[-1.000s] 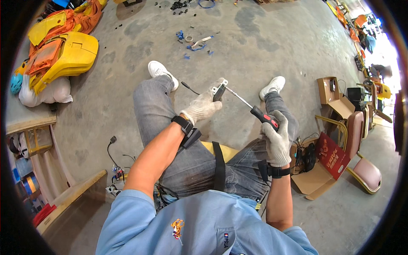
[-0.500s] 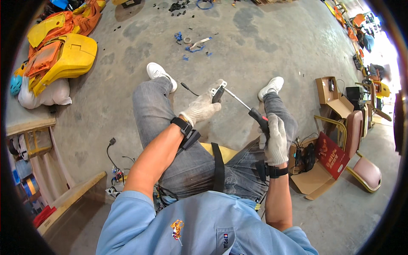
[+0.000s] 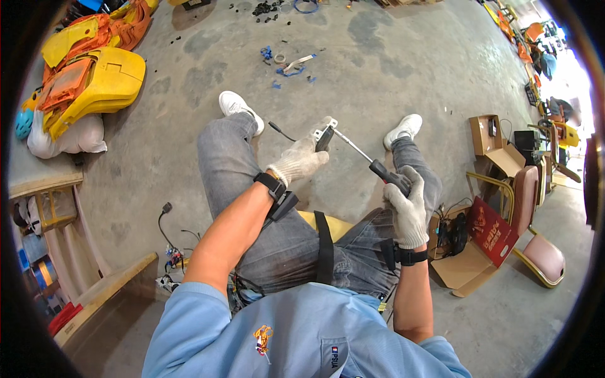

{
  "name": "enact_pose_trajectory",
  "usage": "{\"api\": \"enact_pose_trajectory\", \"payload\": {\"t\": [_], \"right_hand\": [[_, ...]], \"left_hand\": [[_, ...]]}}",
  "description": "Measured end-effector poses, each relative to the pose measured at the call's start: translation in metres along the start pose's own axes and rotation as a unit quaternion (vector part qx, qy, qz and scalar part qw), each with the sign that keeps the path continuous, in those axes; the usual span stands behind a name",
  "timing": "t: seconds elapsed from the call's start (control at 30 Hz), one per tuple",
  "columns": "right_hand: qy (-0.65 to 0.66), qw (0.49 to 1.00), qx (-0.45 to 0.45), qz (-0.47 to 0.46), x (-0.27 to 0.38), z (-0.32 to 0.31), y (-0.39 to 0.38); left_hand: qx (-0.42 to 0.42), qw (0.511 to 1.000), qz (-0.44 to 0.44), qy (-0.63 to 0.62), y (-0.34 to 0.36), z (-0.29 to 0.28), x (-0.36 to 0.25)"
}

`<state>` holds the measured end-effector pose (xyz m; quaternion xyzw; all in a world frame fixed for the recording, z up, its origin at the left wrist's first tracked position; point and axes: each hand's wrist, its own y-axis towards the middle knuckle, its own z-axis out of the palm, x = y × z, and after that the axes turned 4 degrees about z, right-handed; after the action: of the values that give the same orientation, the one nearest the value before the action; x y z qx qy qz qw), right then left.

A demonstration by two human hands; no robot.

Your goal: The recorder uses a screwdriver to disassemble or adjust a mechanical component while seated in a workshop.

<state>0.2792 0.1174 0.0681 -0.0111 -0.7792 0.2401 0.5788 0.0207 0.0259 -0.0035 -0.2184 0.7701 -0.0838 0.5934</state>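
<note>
My left hand (image 3: 299, 157), in a cream knit glove, grips a small black part with a white bracket (image 3: 324, 133) above the gap between my knees. A black cable with a plug (image 3: 278, 129) shows just left of it. My right hand (image 3: 406, 208), gloved alike, holds a screwdriver with a black and red handle (image 3: 391, 176) and a long metal shaft. The shaft's tip is at the bracket; whether it sits in a screw is too small to tell.
Yellow and orange plastic shells (image 3: 101, 82) pile at left, above a wooden frame (image 3: 107, 283). Cardboard boxes (image 3: 457, 277) and pink-padded chairs (image 3: 542, 252) stand at right. Blue scraps and a tape roll (image 3: 279, 58) lie ahead on the concrete. Loose wiring (image 3: 170, 252) lies by my left side.
The screwdriver's handle has turned within my right hand, and that hand's fingers have shifted around it. My left hand and the part stay almost still.
</note>
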Motion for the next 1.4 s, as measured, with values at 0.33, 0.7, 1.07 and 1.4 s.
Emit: {"api": "enact_pose_trajectory", "payload": {"t": [0.33,0.7,1.07,1.4], "right_hand": [[0.025,1.0,-0.009,0.002,0.004,0.007,-0.001],[0.016,0.999,0.011,-0.039,-0.003,-0.001,0.002],[0.035,0.998,-0.018,-0.04,0.008,0.005,0.002],[0.067,0.997,-0.008,0.036,0.014,0.01,-0.003]], "left_hand": [[-0.004,1.0,0.005,-0.022,-0.004,-0.001,-0.002],[-0.02,0.999,0.036,-0.024,-0.002,0.001,0.005],[-0.011,1.0,-0.003,0.003,-0.001,-0.001,0.002],[-0.003,1.0,-0.007,-0.012,-0.001,0.0,-0.002]]}}
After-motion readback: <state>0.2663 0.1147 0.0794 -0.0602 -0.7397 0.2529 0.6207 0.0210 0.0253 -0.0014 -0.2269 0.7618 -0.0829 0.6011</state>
